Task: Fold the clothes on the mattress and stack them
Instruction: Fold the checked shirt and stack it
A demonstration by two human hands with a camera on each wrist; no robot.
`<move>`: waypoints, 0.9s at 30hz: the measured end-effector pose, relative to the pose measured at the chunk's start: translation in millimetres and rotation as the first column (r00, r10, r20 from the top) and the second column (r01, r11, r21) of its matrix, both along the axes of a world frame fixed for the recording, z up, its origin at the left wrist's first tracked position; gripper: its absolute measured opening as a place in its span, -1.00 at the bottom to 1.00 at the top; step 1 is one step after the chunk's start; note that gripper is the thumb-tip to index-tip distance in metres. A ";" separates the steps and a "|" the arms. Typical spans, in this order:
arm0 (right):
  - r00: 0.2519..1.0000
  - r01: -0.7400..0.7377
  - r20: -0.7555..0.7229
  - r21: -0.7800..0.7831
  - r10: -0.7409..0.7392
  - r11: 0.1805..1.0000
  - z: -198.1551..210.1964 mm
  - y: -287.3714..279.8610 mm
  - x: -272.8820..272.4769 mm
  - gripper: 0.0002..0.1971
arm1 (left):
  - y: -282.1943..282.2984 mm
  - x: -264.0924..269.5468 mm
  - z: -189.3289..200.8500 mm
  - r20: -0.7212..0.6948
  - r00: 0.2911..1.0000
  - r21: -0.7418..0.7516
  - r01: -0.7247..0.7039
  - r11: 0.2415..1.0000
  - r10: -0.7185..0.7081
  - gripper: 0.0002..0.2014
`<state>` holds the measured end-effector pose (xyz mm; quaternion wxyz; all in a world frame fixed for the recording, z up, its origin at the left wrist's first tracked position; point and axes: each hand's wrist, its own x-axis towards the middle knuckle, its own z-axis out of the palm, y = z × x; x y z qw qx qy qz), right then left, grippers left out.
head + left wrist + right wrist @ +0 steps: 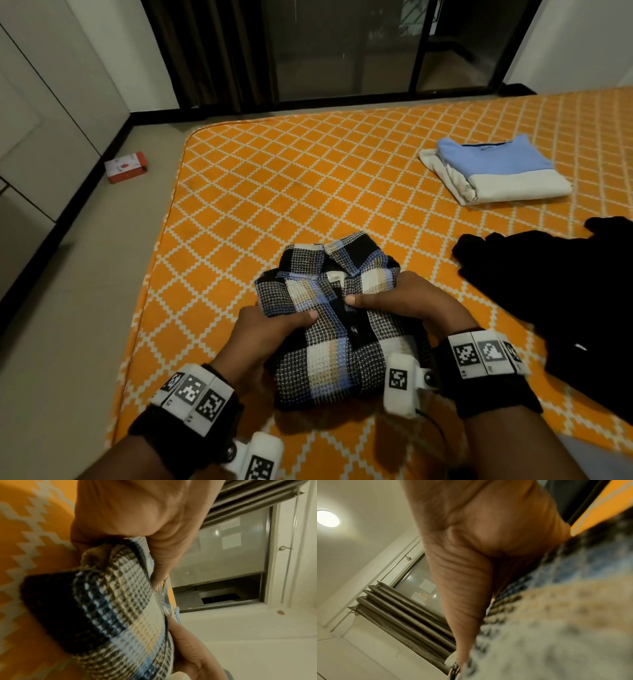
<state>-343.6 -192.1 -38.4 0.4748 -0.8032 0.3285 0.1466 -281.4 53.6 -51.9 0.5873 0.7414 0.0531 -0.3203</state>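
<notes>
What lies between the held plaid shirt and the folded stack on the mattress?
Only bare mattress separates the plaid shirt from the folded stack, seen in the head view.

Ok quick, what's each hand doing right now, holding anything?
Left hand: grips the left side of the folded checked shirt.
Right hand: grips the shirt's right side, thumb on top.

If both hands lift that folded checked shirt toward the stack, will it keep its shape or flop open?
Probably floppy: the checked shirt is soft waffle knit and already bulges between the left hand and right hand. Its thick folds likely hold if supported from both sides. The textured weave looks unlikely to slip.
</notes>
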 end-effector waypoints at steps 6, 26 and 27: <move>0.994 0.107 -0.017 0.073 -0.106 0.992 7.8 -3.4 -0.3 -0.23 | -3.5 -3.3 3.8 -0.072 0.996 -0.184 -0.068 0.981 0.055 -0.62; 0.987 -0.160 0.024 0.284 0.160 0.945 0.1 -48.0 -21.3 0.25 | -1.0 12.5 -17.4 -0.036 0.990 -0.226 0.123 0.966 -0.135 0.05; 0.985 -0.170 0.032 0.295 0.168 0.940 -0.5 -51.7 -22.1 0.19 | -3.8 14.3 -20.8 -0.034 0.991 -0.233 0.116 0.966 -0.127 0.16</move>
